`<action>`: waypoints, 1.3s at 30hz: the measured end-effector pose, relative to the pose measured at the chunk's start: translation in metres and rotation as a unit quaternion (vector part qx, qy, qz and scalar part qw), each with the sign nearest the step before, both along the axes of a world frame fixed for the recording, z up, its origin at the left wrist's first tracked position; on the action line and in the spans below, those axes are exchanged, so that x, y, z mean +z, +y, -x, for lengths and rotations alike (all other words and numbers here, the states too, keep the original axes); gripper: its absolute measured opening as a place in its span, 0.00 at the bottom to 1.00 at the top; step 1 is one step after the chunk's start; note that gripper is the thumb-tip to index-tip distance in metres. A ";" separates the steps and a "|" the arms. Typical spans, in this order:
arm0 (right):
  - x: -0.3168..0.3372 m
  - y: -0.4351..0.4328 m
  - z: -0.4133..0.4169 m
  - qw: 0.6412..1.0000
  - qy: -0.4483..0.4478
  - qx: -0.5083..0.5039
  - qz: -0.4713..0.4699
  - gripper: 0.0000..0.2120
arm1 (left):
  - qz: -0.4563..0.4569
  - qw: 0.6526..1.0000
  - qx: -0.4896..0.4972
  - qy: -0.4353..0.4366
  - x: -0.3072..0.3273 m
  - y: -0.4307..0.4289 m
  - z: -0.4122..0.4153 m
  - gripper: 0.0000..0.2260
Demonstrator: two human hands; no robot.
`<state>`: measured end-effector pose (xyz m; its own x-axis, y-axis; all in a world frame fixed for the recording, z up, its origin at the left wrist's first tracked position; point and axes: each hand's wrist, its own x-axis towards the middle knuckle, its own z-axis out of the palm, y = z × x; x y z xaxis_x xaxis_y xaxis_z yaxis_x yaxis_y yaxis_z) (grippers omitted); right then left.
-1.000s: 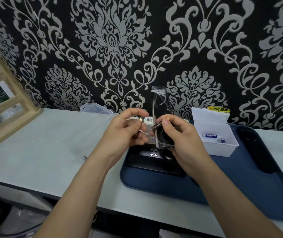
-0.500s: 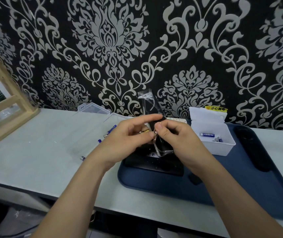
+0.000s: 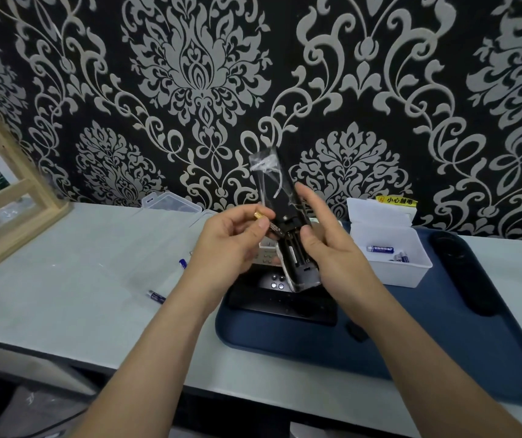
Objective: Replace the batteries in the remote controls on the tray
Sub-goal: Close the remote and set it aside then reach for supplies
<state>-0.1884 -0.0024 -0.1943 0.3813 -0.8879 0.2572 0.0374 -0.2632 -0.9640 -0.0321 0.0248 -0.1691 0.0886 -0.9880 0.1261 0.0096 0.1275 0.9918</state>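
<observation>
L hand [image 3: 231, 245] pinches a battery [image 3: 268, 222] touching the remote [image 3: 280, 197], which R hand [image 3: 332, 248] grips upright w/ thumb, above the tray [image 3: 316, 346].

Even, moderately bright indoor light, soft faint shadows, sharp centre, wide-angle bending at edges

Three black remotes [image 3: 280, 197] [image 3: 281, 306] [image 3: 462, 273] show, and one tray [image 3: 316, 352]. Batteries [image 3: 258, 215] [image 3: 182, 263] [image 3: 157, 297] [image 3: 379, 248] [image 3: 400, 257] number at least five — two on the table [image 3: 79, 279] toward 9 o'clock, two boxed toward 3 o'clock, one held. There are two boxes [image 3: 389, 273] [image 3: 171, 202].
</observation>
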 end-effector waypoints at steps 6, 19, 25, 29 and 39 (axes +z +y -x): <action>0.000 0.003 -0.005 0.999 0.006 -0.036 0.017 0.28 | 0.069 0.983 0.033 -0.169 -0.003 0.000 0.006 0.08; -0.004 -0.003 -0.012 0.983 -0.128 -0.121 -0.055 0.18 | 0.184 0.970 0.077 -0.139 -0.002 0.005 0.015 0.08; -0.002 -0.004 -0.013 0.963 -0.212 -0.119 -0.116 0.18 | 0.187 0.969 0.050 -0.156 -0.008 0.005 0.026 0.10; -0.001 -0.004 -0.013 0.956 -0.236 -0.119 -0.128 0.18 | 0.157 0.970 0.049 -0.176 -0.013 0.002 0.028 0.14; -0.003 -0.002 -0.017 0.959 -0.231 -0.105 -0.124 0.19 | 0.092 0.985 0.054 -0.139 -0.010 0.002 0.027 0.14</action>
